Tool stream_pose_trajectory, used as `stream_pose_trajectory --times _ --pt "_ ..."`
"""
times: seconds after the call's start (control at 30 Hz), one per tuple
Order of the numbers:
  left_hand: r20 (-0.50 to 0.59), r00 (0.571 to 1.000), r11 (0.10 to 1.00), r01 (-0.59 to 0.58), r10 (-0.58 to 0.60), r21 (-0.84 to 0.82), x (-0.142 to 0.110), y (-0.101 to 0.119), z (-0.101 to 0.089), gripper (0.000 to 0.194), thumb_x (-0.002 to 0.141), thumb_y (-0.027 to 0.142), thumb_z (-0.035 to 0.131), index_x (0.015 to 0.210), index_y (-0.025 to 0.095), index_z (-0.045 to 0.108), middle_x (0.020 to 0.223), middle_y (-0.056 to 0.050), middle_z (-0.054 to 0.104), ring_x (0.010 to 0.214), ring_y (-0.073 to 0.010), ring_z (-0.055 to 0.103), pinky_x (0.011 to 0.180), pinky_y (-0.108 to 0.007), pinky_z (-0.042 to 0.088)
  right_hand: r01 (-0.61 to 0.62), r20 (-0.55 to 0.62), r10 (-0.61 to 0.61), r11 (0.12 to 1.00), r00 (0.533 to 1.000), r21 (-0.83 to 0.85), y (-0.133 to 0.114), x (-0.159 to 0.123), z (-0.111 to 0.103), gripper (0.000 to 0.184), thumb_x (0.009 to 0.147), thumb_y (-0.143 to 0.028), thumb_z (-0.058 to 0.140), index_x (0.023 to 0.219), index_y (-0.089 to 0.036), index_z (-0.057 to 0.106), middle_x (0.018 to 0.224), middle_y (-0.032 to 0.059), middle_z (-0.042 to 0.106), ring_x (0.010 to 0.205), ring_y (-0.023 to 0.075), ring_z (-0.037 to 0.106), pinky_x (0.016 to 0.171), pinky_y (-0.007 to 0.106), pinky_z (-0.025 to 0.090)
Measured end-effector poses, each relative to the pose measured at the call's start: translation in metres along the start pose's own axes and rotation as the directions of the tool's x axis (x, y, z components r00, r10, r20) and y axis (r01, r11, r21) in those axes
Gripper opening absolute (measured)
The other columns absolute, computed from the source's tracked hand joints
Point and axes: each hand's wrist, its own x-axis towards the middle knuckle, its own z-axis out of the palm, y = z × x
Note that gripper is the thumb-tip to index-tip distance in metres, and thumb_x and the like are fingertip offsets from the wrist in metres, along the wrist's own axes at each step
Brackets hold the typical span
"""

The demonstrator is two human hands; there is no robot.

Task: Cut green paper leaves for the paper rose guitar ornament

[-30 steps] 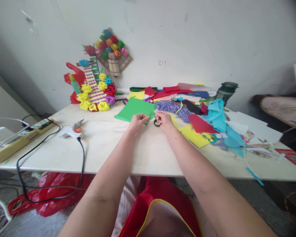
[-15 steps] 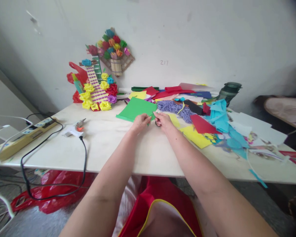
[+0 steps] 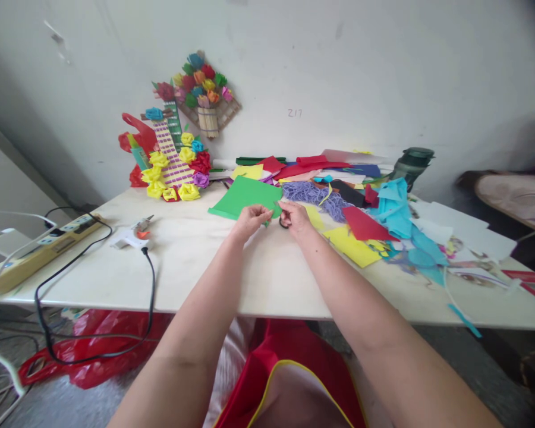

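Note:
My left hand [image 3: 252, 220] is closed in a pinch at the near right edge of a green paper sheet [image 3: 247, 196]. A bit of green shows at its fingertips. Just to the right, my right hand [image 3: 296, 216] is closed around small scissors [image 3: 284, 223]; a black handle loop shows below the fingers, and the blades are mostly hidden. The fingertips of both hands are close together, a small gap apart, above the white table [image 3: 285, 279]. The green sheet lies beyond my left hand, its left edge folded or curled.
A hot glue gun [image 3: 131, 236] and a power strip [image 3: 40, 255] with cables are at left. Paper-flower crafts [image 3: 173, 154] stand behind. Purple yarn [image 3: 316, 196], yellow paper [image 3: 354, 245], blue crepe paper [image 3: 392, 205] and a dark bottle [image 3: 412, 165] are at right.
Both hands stay in nearly the same place, the fingertips shifting only slightly. The whole view has moved a little; nothing is visibly taken up or let go.

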Motion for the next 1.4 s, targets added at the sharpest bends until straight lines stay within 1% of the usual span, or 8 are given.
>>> stream_pose_trajectory --times 0.13,0.23,0.37,0.5,0.8,1.1,1.3,1.4 --pt "-0.031 1.0 1.0 0.003 -0.003 0.004 0.0 0.0 -0.001 0.03 0.062 0.041 0.067 0.056 0.014 0.055 0.05 0.002 0.051 0.045 -0.006 0.036 0.045 -0.021 0.026 -0.008 -0.003 0.008 1.0 1.0 -0.007 -0.003 -0.002 0.001 0.035 0.07 -0.045 0.063 0.057 -0.018 0.046 0.036 -0.0067 0.045 0.027 0.0032 0.026 0.032 0.02 0.016" --pt "-0.233 0.972 1.0 -0.013 0.014 0.006 0.004 -0.005 -0.008 0.025 0.065 0.037 0.063 0.057 0.015 0.057 0.05 0.002 0.051 0.045 -0.0069 0.037 0.046 -0.022 0.028 -0.025 0.005 0.025 1.0 1.0 -0.015 -0.004 -0.002 0.0 0.041 0.072 -0.056 0.058 0.067 -0.016 0.054 0.039 -0.0053 0.047 0.028 0.0032 0.027 0.032 0.019 0.017" --pt "-0.605 0.794 0.998 -0.016 0.049 0.06 0.014 -0.02 -0.025 0.021 0.069 0.035 0.056 0.06 0.016 0.058 0.055 0.0 0.055 0.05 -0.0092 0.044 0.051 -0.022 0.033 -0.039 -0.019 0.038 0.998 0.999 -0.04 0.0 0.0 -0.003 0.042 0.072 -0.056 0.057 0.069 -0.014 0.057 0.04 -0.0047 0.048 0.029 0.0026 0.027 0.031 0.018 0.017" --pt "-0.772 0.636 0.992 0.085 0.018 0.092 0.018 -0.038 -0.043 0.022 0.072 0.035 0.051 0.066 0.016 0.06 0.058 -0.002 0.059 0.054 -0.0124 0.051 0.056 -0.024 0.038 -0.023 -0.05 0.02 0.997 0.999 -0.069 0.004 0.002 -0.003 0.035 0.074 -0.048 0.059 0.068 -0.013 0.057 0.039 -0.004 0.048 0.028 0.0026 0.028 0.031 0.018 0.017" --pt "-0.785 0.582 0.883 0.458 -0.213 0.1 0.027 -0.038 -0.076 0.019 0.073 0.028 0.049 0.068 0.017 0.063 0.069 -0.007 0.065 0.064 -0.0174 0.058 0.055 -0.026 0.037 0.05 -0.039 -0.063 0.964 0.997 -0.26 0.013 0.006 -0.003 0.028 0.067 -0.042 0.062 0.064 -0.015 0.059 0.035 -0.0053 0.046 0.028 0.0041 0.027 0.032 0.02 0.016" --pt "-0.836 0.512 0.782 0.597 -0.198 0.18 -0.004 -0.021 -0.102 0.017 0.074 0.03 0.051 0.075 0.02 0.064 0.08 -0.012 0.067 0.086 -0.026 0.06 0.069 -0.034 0.041 0.168 0.015 -0.195 0.803 0.981 -0.571 0.021 0.008 -0.007 0.024 0.072 -0.036 0.054 0.061 -0.017 0.063 0.039 -0.0053 0.048 0.037 0.0077 0.038 0.041 0.021 0.027" --pt "-0.909 0.408 0.698 0.675 -0.083 0.239 -0.003 -0.019 -0.118 0.016 0.074 0.028 0.053 0.077 0.02 0.066 0.085 -0.017 0.063 0.109 -0.0335 0.046 0.081 -0.044 0.038 0.18 0.039 -0.207 0.719 0.977 -0.671 0.019 0.004 -0.003 0.024 0.076 -0.031 0.051 0.058 -0.018 0.062 0.039 -0.0047 0.049 0.041 0.0098 0.043 0.049 0.022 0.032" --pt "-0.926 0.361 0.684 0.703 -0.108 0.194 0.0 -0.025 -0.131 0.008 0.07 0.023 0.057 0.069 0.019 0.064 0.081 -0.015 0.061 0.112 -0.0346 0.042 0.088 -0.048 0.034 0.203 0.052 -0.243 0.653 0.969 -0.729 0.019 0.004 -0.002 0.026 0.076 -0.03 0.052 0.054 -0.019 0.059 0.042 -0.0039 0.05 0.046 0.0109 0.046 0.052 0.023 0.033"
